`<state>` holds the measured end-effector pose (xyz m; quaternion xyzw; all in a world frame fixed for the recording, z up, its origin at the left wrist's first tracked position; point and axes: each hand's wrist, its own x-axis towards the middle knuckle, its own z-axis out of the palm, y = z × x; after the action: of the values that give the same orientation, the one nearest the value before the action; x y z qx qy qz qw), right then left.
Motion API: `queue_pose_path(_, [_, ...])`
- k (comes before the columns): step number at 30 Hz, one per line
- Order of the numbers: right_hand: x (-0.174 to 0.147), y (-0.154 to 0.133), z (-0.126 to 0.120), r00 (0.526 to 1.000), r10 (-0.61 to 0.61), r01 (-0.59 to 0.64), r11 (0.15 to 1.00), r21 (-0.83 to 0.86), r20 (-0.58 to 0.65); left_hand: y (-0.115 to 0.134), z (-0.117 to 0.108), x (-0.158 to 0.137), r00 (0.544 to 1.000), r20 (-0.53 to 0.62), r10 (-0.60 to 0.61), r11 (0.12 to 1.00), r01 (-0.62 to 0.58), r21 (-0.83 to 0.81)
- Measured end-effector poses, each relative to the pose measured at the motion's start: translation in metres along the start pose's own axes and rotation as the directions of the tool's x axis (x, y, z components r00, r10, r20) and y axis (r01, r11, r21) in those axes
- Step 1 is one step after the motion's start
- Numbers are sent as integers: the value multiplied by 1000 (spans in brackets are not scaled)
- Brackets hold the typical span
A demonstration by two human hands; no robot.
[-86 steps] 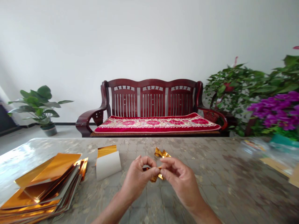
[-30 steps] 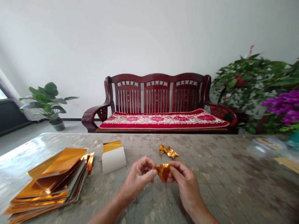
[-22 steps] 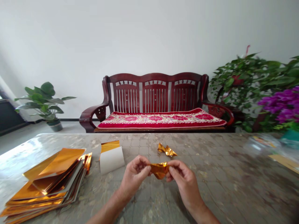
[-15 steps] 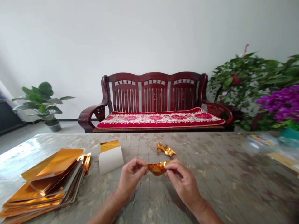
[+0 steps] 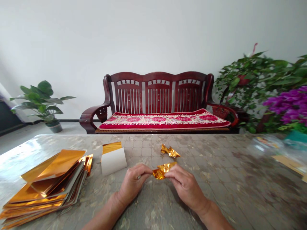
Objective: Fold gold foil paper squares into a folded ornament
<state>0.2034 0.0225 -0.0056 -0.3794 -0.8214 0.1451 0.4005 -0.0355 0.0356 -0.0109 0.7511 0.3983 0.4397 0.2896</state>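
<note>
Between my two hands is a crumpled piece of gold foil paper (image 5: 159,174), shiny and creased, just above the table. My left hand (image 5: 134,181) pinches its left end between thumb and fingers. On the right side, my right hand (image 5: 184,182) grips the other end, its fingertips partly hiding the foil. A folded gold foil piece (image 5: 170,151), pointed at its ends, lies on the table beyond my hands. Left of them rests a curled sheet (image 5: 114,162), white on its outer face, with gold foil paper (image 5: 112,147) showing behind it.
A loose stack of gold foil sheets (image 5: 45,195) covers the table's left part. Clear plastic packaging (image 5: 266,144) and a tan flat piece (image 5: 289,164) lie at the right. Past the patterned table (image 5: 230,191) stand a wooden bench (image 5: 158,76) and potted plants (image 5: 45,102).
The foil in my hands has changed from a smooth boat-like shape to a more crumpled one, its back part now raised. My right hand has shifted slightly left.
</note>
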Motion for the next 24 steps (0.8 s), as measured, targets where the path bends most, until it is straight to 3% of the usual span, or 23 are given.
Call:
queue_pose_path(3, [0,-3,-2,999,5,-3,999,-48,48,-1,-3,0,995,80,54,998,-57,36])
queue_pose_path(11, [-1,-3,2,983,8,20,988,-151,186,-10,0,-5,993,112,28,996,-36,76])
queue_pose_path(19, [-6,2,7,986,23,-1,991,-131,166,-5,-2,-3,972,231,32,999,-37,20])
queue_pose_path(24, [-7,1,10,989,39,-21,992,-123,142,-6,2,-5,984,179,2,999,-10,44])
